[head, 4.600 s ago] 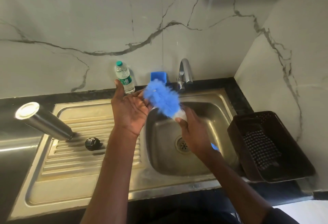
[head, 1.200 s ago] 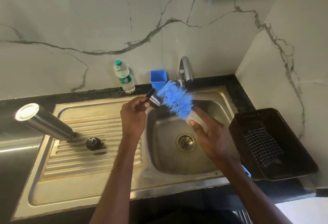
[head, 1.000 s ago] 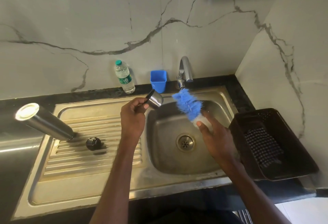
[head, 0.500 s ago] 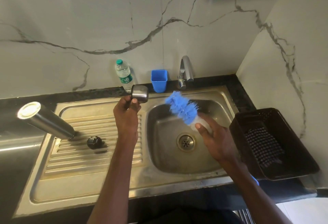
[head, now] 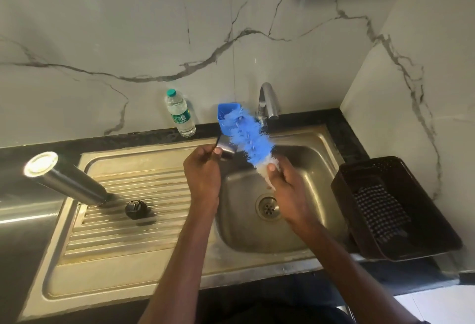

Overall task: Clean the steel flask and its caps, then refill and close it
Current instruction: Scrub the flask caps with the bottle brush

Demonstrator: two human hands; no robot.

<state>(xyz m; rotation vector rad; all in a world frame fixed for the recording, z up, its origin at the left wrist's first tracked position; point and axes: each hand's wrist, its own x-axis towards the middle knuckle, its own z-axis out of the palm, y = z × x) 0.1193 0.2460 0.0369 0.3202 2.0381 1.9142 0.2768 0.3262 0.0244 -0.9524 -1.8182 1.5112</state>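
The left hand [head: 203, 177] pinches the steel cap [head: 226, 149]; the right hand [head: 288, 190] grips the blue bottle brush [head: 250, 141] against it, above the sink basin [head: 316, 159]. At nine o'clock, the steel flask [head: 64, 180] stands inverted beside a black inner cap [head: 135, 209]. At three o'clock, a dark basket [head: 344, 195] holds a checked cloth [head: 380, 213].

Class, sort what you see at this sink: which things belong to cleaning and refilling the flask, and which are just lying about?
Part of the job:
steel flask, upside down on the drainer
steel cap, in the left hand
blue bottle brush, in the right hand
black inner cap
tap
sink

Lying about:
plastic water bottle
blue cup
dark basket with checked cloth
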